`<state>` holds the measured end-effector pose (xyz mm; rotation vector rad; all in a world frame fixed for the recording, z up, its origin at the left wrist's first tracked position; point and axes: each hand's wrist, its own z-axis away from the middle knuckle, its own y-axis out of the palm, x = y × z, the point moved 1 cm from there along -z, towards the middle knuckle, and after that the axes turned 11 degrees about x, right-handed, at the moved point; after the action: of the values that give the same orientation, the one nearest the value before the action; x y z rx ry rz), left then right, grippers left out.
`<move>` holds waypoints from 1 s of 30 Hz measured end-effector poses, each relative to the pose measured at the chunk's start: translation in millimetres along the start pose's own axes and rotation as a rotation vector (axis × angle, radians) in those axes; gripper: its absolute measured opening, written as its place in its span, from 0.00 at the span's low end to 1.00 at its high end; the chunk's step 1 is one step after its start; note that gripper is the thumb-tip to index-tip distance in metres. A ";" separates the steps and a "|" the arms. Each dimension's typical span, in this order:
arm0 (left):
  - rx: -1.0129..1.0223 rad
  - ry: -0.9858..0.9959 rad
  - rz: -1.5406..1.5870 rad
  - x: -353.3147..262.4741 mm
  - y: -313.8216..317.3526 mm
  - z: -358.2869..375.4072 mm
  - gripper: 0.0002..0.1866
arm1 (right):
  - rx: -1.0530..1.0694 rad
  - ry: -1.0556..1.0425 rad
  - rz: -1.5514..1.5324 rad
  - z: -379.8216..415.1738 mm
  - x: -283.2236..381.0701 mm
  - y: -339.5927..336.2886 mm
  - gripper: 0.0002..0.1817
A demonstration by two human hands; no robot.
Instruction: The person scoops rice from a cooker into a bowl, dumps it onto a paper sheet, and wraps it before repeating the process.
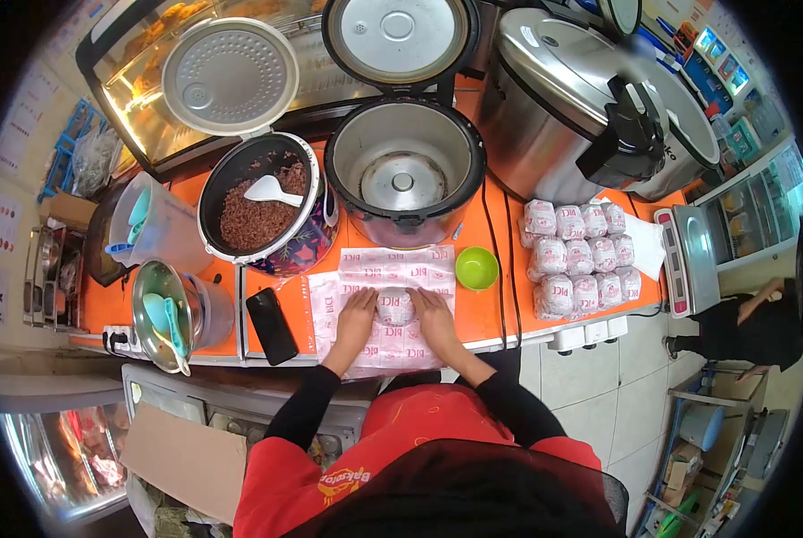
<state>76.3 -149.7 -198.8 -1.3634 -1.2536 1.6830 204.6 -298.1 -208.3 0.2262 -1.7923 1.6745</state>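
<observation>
In front of me on the counter lies a paper-wrapped rice parcel (394, 308), white with pink print. My left hand (355, 318) presses against its left side, fingers closed in on the paper. From the other side my right hand (435, 325) does the same, its fingers at the parcel's right edge. Under both hands are flat printed wrapping sheets (400, 346). A green bowl (477, 268) stands just right of the sheets. Several finished wrapped parcels (581, 255) are stacked farther right.
Behind the sheets stands an open, nearly bare cooker (404, 179). Left of it, another cooker (316, 202) holds brown-red rice (254, 215) and a white paddle (271, 190). A phone (271, 326), steel bowl (164, 314), large steel cooker (545, 108) and scale (688, 260) surround the work area.
</observation>
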 end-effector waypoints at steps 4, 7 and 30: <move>-0.034 -0.045 -0.044 -8.4 21.9 25.9 0.30 | -0.060 -0.048 -0.085 19.6 17.0 3.9 0.36; 0.099 -0.092 0.111 -32.6 9.3 32.2 0.44 | 0.018 -0.065 -0.154 29.0 20.9 9.5 0.43; -0.123 -0.034 0.778 -118.7 23.4 -17.2 0.39 | 0.028 0.158 -1.680 37.5 -12.3 -70.9 0.27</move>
<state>126.7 -259.1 -177.9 -2.0803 -0.8942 2.1505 239.7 -348.6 -155.4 1.1541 -0.7892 0.4231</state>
